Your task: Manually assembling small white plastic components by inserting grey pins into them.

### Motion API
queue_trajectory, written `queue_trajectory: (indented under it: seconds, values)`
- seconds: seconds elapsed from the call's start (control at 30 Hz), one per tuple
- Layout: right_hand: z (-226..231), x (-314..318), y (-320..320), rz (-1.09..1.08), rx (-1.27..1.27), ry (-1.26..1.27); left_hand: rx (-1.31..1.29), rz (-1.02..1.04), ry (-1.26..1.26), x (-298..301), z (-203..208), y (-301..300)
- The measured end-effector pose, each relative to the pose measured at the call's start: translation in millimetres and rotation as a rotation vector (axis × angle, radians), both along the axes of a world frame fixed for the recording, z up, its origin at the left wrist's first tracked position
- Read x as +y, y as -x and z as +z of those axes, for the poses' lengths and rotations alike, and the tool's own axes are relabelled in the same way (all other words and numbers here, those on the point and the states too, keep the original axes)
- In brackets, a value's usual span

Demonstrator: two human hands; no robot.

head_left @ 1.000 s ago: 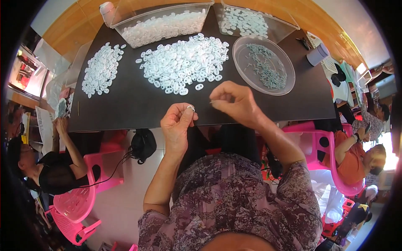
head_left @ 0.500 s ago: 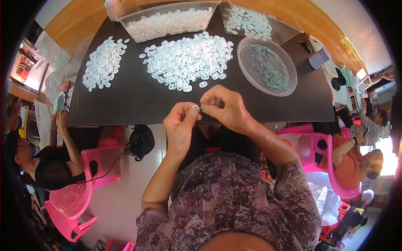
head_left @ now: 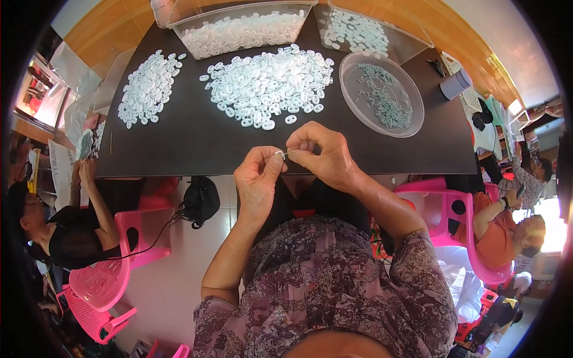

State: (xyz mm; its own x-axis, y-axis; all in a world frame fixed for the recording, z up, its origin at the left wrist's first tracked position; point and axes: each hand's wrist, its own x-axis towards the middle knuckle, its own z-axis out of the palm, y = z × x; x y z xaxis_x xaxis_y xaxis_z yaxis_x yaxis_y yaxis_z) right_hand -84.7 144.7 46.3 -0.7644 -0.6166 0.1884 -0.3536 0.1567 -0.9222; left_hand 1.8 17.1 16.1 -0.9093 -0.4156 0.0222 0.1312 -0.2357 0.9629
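My left hand (head_left: 256,185) pinches a small white oval piece (head_left: 279,154) between thumb and fingers, just over the table's near edge. My right hand (head_left: 325,156), bent in from the right, pinches a thin pale strand (head_left: 289,151) that meets the white piece; whether it is wire or thread I cannot make out. Beyond both hands lies a broad heap of white oval pieces with holes (head_left: 268,83). A round clear dish (head_left: 365,114) to the right holds many tiny grey-green slender parts (head_left: 391,110).
Another heap of white pieces (head_left: 146,89) lies at the left. Two clear bins, a large one (head_left: 206,19) and a smaller one (head_left: 409,49), stand at the back. A pale cup (head_left: 455,83) and a black-handled tool (head_left: 439,67) sit far right. People sit on pink chairs (head_left: 140,238) either side.
Almost nothing differs. Both hands keep the same pinch, and the whole view has shifted very slightly.
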Motion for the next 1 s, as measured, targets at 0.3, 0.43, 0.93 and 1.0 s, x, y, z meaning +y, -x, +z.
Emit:
queue_trajectory:
  seconds: [0.3, 0.43, 0.93, 1.0]
  values:
    - [-4.1, -1.8, -0.9, 0.017, 0.031, 0.010, -0.008, -0.001, 0.024, -1.2, -4.1, -0.6]
    - [-2.8, -2.6, -1.5, 0.011, 0.009, -0.030, -0.010, 0.008, 0.045, -0.8, -3.8, -1.2]
    - [-4.6, -5.1, -4.6, 0.031, -0.157, -0.014, 0.031, 0.100, 0.310, -1.0, -12.4, -0.9]
    - [-8.8, -6.7, -4.5, 0.022, -0.116, -0.011, 0.033, 0.107, 0.315, -1.4, -12.5, -1.3]
